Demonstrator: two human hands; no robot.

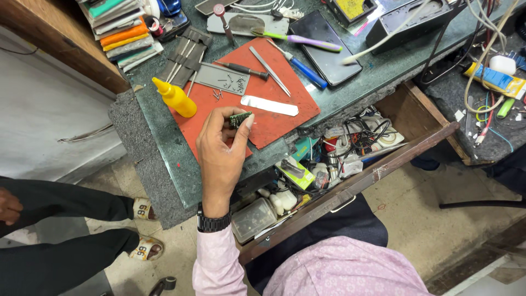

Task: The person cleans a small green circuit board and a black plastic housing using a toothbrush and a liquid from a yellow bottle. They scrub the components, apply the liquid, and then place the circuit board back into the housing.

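Evidently inspecting: the left hand (221,156) pinches a small green circuit board (240,119) above the red rubber mat (285,82); the yellow squeeze bottle (175,98) sits at ten o'clock. Next calls for a steady set-down.

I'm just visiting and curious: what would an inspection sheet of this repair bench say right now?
Surface: green stone worktop with a red mat on it.
Job's things: small green circuit board pinched over the mat.
Clutter: yellow squeeze bottle, tweezers, blue-handled screwdriver, dark phone, metal strip, stacked boxes.
Grippers: left hand holds the board in its fingertips, a dark watch on the wrist; right hand not in view.
Cables: tangled wires in the open wooden drawer; more cords at the right of the bench.
Surroundings: another person's legs in sandals on the left.
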